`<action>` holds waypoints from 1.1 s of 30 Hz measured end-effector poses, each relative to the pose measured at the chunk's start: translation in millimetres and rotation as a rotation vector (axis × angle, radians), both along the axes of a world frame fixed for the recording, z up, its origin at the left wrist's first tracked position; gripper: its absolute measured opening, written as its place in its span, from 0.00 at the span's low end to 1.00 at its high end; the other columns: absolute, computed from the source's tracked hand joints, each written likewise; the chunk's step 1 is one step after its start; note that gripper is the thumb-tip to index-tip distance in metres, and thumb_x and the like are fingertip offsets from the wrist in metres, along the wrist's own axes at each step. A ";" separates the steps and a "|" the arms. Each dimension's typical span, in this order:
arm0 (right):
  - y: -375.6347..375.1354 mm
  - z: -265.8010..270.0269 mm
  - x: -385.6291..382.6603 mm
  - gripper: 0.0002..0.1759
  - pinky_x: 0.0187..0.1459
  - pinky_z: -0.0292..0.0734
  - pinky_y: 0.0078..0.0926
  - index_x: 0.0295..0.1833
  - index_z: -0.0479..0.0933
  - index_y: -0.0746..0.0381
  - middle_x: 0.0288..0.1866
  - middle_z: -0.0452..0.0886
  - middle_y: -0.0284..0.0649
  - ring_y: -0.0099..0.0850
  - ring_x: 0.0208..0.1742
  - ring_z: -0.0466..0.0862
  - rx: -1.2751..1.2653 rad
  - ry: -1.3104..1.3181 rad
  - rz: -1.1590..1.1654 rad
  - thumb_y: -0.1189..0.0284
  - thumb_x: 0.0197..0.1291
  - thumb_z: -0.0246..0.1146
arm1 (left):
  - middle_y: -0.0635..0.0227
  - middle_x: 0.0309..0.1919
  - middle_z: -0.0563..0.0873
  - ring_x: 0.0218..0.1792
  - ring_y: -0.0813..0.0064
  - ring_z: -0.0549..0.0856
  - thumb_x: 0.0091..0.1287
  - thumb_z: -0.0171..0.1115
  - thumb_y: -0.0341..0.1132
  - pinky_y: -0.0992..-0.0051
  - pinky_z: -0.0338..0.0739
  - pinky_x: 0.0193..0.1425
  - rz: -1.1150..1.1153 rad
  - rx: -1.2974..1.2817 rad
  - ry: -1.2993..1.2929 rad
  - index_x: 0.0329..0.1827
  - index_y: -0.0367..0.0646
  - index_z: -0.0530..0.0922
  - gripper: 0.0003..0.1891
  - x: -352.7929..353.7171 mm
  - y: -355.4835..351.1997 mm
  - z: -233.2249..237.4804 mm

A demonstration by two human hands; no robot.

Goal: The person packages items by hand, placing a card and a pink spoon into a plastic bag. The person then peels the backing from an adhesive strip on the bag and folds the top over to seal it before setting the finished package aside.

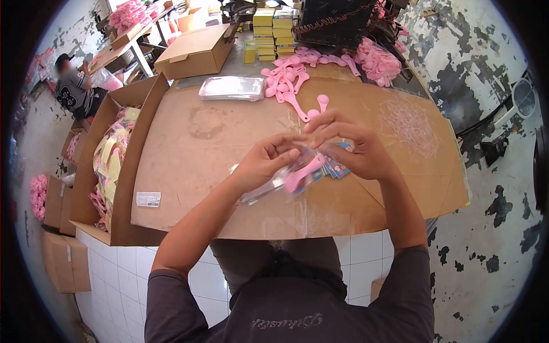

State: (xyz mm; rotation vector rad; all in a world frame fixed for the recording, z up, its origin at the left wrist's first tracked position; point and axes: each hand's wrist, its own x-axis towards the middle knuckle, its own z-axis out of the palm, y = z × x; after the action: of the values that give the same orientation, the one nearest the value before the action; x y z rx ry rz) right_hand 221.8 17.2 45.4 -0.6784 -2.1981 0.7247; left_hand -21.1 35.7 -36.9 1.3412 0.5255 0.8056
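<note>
Between my two hands hangs a clear plastic bag with a pink spoon in or behind it, slightly blurred. My left hand is closed, its thumb and fingers pinching the bag's upper left side. My right hand has curled fingers meeting near the bag's top; what its fingertips pinch is too small to make out. Blue printed cards lie under my right hand. More clear plastic lies beneath my left hand. Just beyond my fingers, a loose pink spoon rests near a pile of pink spoons.
A stack of clear bags lies at the back of the cardboard-covered table. Thin clear strands are heaped right. An open carton of packed pieces stands left. Behind are card stacks and a closed box. Another person sits far left.
</note>
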 end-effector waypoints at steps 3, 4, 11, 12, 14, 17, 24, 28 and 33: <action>-19.6 44.8 0.1 0.05 0.55 0.78 0.35 0.44 0.87 0.60 0.50 0.86 0.40 0.35 0.52 0.85 0.314 -0.292 -0.181 0.75 0.64 0.69 | 0.60 0.65 0.84 0.67 0.70 0.82 0.79 0.62 0.31 0.68 0.75 0.73 0.089 0.185 -0.016 0.75 0.37 0.72 0.23 0.7 2.8 -1.1; -24.2 53.5 0.9 0.05 0.51 0.79 0.33 0.44 0.86 0.60 0.48 0.86 0.39 0.35 0.48 0.86 0.446 -0.441 -0.258 0.74 0.64 0.69 | 0.59 0.68 0.82 0.70 0.69 0.80 0.78 0.62 0.29 0.67 0.72 0.77 0.104 0.224 -0.003 0.75 0.37 0.72 0.24 0.5 2.6 1.1; -18.4 37.4 -4.1 0.08 0.32 0.75 0.29 0.47 0.88 0.62 0.35 0.88 0.38 0.31 0.29 0.82 0.226 -0.204 -0.334 0.77 0.62 0.72 | 0.59 0.67 0.83 0.69 0.70 0.81 0.74 0.67 0.28 0.67 0.73 0.75 0.152 0.445 0.144 0.78 0.37 0.70 0.29 9.3 -26.2 32.7; -20.4 39.2 -6.0 0.08 0.32 0.74 0.28 0.47 0.88 0.62 0.35 0.88 0.38 0.30 0.28 0.81 0.183 -0.196 -0.339 0.77 0.62 0.72 | 0.59 0.64 0.85 0.66 0.70 0.83 0.75 0.66 0.29 0.68 0.75 0.73 0.168 0.427 0.151 0.76 0.37 0.71 0.27 10.5 -26.7 32.2; -21.6 38.6 -8.2 0.07 0.35 0.76 0.31 0.46 0.87 0.63 0.34 0.87 0.40 0.33 0.27 0.81 0.138 -0.175 -0.325 0.76 0.63 0.71 | 0.60 0.57 0.90 0.61 0.72 0.87 0.77 0.65 0.31 0.70 0.79 0.68 0.194 0.397 0.168 0.72 0.36 0.75 0.23 12.4 -24.4 33.1; -19.9 28.5 -10.5 0.07 0.43 0.80 0.38 0.46 0.85 0.65 0.33 0.85 0.43 0.39 0.29 0.83 0.186 -0.126 -0.326 0.74 0.65 0.70 | 0.61 0.47 0.93 0.53 0.77 0.90 0.79 0.64 0.32 0.74 0.84 0.59 0.204 0.290 0.062 0.66 0.35 0.80 0.17 14.5 -27.5 35.3; -22.2 16.4 -24.9 0.08 0.58 0.76 0.41 0.42 0.82 0.59 0.45 0.82 0.37 0.35 0.50 0.83 0.759 -0.221 -0.430 0.73 0.57 0.72 | 0.60 0.41 0.94 0.43 0.81 0.91 0.76 0.67 0.29 0.77 0.86 0.47 0.324 0.363 0.186 0.63 0.32 0.81 0.16 16.4 -34.2 37.3; -23.2 9.1 -28.7 0.13 0.54 0.74 0.34 0.46 0.83 0.60 0.49 0.84 0.37 0.36 0.52 0.83 0.871 -0.368 -0.428 0.74 0.54 0.72 | 0.58 0.37 0.94 0.36 0.74 0.93 0.72 0.70 0.29 0.74 0.86 0.41 0.418 0.636 0.385 0.63 0.31 0.80 0.19 18.7 -38.1 38.6; -10.7 -2.7 -21.9 0.11 0.61 0.73 0.40 0.39 0.79 0.61 0.44 0.78 0.38 0.36 0.50 0.80 0.895 -0.473 -0.426 0.69 0.52 0.71 | 0.59 0.36 0.94 0.32 0.67 0.94 0.71 0.71 0.31 0.71 0.87 0.37 0.390 0.818 0.527 0.63 0.33 0.80 0.20 21.5 -35.3 34.5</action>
State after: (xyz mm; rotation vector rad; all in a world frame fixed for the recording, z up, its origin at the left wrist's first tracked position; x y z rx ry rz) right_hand 199.9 6.5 42.6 -0.8242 -2.3379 -0.6799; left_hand 0.4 0.4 -2.3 2.2810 0.9477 1.0411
